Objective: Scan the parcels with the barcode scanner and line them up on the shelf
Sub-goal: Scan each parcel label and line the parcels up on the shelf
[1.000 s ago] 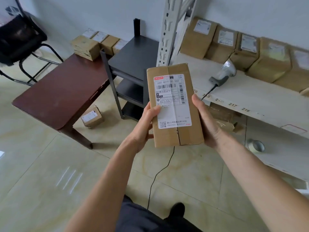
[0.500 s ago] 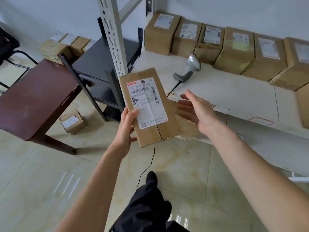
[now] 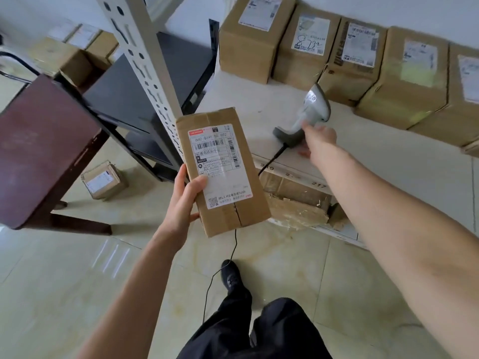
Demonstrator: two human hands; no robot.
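My left hand (image 3: 184, 203) holds a brown cardboard parcel (image 3: 223, 177) upright by its lower left edge, white label and barcode facing me. My right hand (image 3: 320, 141) is stretched over the white shelf (image 3: 375, 156), fingers apart, its fingertips at the handle of the grey barcode scanner (image 3: 312, 107). The scanner lies on the shelf, and its black cable (image 3: 223, 270) hangs down to the floor. Several labelled parcels (image 3: 305, 47) stand in a row along the back of the shelf.
A perforated white shelf post (image 3: 145, 60) rises just left of the held parcel. Behind it stand a black rack (image 3: 145, 81) and a dark red table (image 3: 39, 141) bearing more parcels (image 3: 70, 58). One small parcel (image 3: 103, 181) lies on the floor. Crumpled cardboard (image 3: 295, 203) fills the lower shelf.
My right hand let go of the parcel and reached forward to the scanner's handle. My left hand now holds the parcel alone. I have stepped closer to the shelf.
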